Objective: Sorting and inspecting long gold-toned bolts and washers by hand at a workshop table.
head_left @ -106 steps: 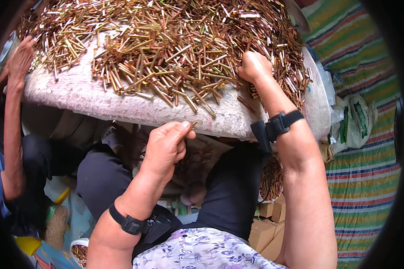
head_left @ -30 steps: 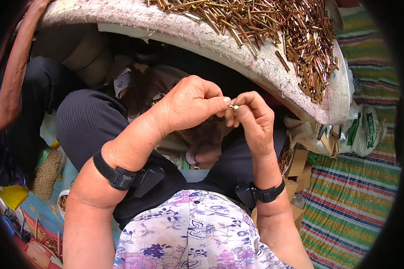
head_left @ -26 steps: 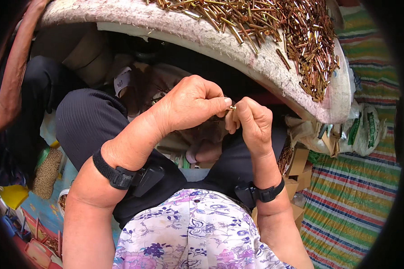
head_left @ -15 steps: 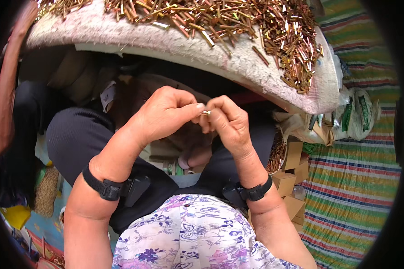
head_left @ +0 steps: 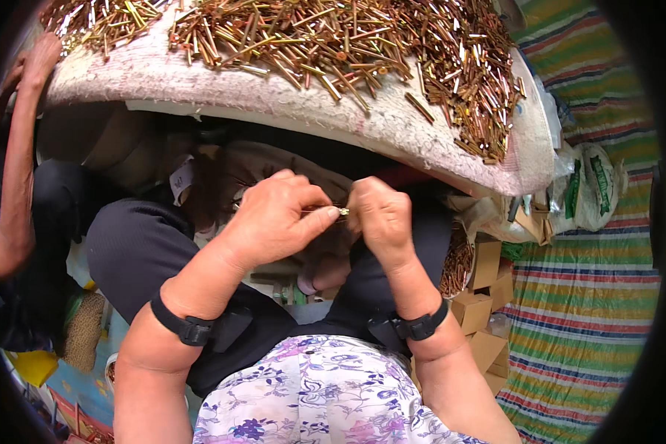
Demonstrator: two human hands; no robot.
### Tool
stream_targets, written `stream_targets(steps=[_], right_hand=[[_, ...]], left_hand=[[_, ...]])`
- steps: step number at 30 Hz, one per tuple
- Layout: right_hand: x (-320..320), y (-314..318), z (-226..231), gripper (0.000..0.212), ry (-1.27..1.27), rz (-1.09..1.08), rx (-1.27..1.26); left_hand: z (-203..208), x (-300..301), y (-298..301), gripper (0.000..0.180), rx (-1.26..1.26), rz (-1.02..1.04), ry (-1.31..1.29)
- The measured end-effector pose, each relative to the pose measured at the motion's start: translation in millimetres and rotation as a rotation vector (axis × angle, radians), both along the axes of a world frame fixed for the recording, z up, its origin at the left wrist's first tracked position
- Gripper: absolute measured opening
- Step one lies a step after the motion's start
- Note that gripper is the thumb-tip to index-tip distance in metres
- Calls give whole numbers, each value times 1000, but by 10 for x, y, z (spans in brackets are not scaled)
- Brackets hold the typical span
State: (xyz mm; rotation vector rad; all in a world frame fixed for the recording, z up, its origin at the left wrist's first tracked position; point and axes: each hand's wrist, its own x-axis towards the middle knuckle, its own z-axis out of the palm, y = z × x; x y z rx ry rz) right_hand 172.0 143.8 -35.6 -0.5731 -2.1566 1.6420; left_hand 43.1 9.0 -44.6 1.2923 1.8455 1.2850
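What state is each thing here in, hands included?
Left hand, pinching a small gold-coloured metal piece.
Right hand, fingers curled beside that piece; its grip is hidden.
Metal pins, heaped loosely on pale cloth.
Black straps, fastened.
Cardboard boxes, jumbled together.
Striped sheet, spread out.
Co-worker's hand, at the heap's edge.

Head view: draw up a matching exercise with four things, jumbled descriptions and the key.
Things
1. Left hand
2. Loose metal rods
3. Striped sheet
4. Shirt

Descriptions
A. White with purple flowers
B. Heaped on the pale fuzzy surface
C. Has a small metal piece at its thumb tip
D. Green, yellow, red, blue and white, along the picture's right side

Pairs: 1-C, 2-B, 3-D, 4-A
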Motion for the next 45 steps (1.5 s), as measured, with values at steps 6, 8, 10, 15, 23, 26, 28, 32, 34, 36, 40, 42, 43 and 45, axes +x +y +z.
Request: stream_targets(steps=[6, 8, 10, 15, 23, 26, 28, 32, 34, 36, 40, 42, 43, 45], right_hand=[[-42, -113, 757, 12, 59, 168, 82], [39, -303, 1125, 9, 179, 405, 412], [-42, -423, 1249, 11, 222, 524, 303], [-198, -547, 1711, 33, 266, 890, 100], [-283, -701, 1739, 15, 319, 1045, 150], [-337, -1132, 1553, 13, 543, 324, 203], [-430, -873, 1574, 8, 341, 659, 232], [-416, -716, 1338, 9, 142, 405, 1009], [-461, -109, 946, 18, 234, 266, 740], [-403, 516, 723, 17, 130, 104, 678], [-388, 1279, 447, 16, 46, 104, 1100], [-473, 1302, 357, 18, 67, 190, 1207], [-481, 1284, 333, 18, 32, 189, 1202], [-511, 1308, 343, 19, 22, 218, 1219]], left_hand=[[48, -8, -72, 18, 267, -36, -48], [66, -38, -44, 16, 299, -4, -53], [5, -63, -69, 17, 148, 68, -30], [-152, -15, 29, 18, 24, 16, -7], [-136, -22, -1, 19, 0, 39, -11], [-169, -104, -115, 18, -112, 89, 133], [-209, -213, -372, 19, -170, 148, 147], [-280, -233, -110, 19, -124, 159, 139], [-372, -324, -185, 21, -224, 212, 111], [-455, -466, -150, 24, -306, 199, 63], [-1022, -1158, 116, 32, -560, 188, 202], [-1289, -1521, 144, 41, -222, 458, 637], [-1419, -1671, 128, 50, 141, 663, 942], [-1105, -2450, 103, 47, 103, 623, 903]])
